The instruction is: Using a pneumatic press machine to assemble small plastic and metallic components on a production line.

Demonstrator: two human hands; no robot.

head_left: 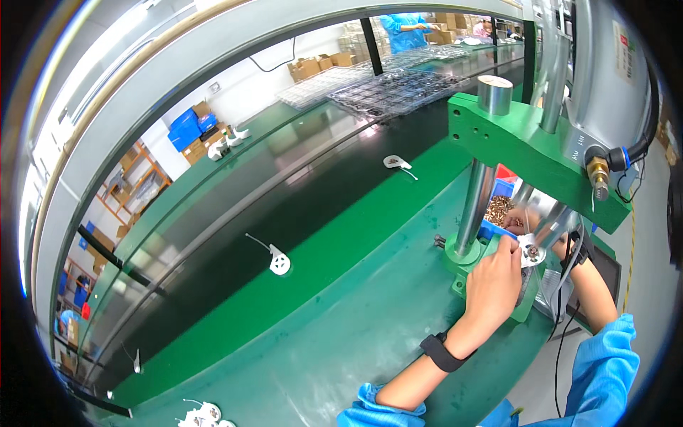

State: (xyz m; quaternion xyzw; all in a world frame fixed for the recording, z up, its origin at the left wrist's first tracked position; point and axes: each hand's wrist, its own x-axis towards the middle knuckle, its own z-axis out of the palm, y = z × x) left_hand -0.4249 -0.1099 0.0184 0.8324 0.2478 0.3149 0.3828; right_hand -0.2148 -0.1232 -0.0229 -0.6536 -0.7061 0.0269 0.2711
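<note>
My left hand [493,281] is closed at the edge of a round white plastic part [530,251], which sits under the ram of a green bench press [530,149]. Beyond the part, my right hand [524,220] dips into a blue bin [491,230] of small brass-coloured metal pieces [498,210]. Its fingers are bent together and partly hidden behind the press's steel column, so whatever they pinch does not show. Both wrists wear black bands.
A green conveyor belt [334,235] runs past on the left, carrying white parts with thin tails, one of them mid-belt [279,262]. More white parts [203,415] are heaped at the near edge. Clear trays [398,92] lie farther back, near a person in blue [404,32]. Black cables hang at the right.
</note>
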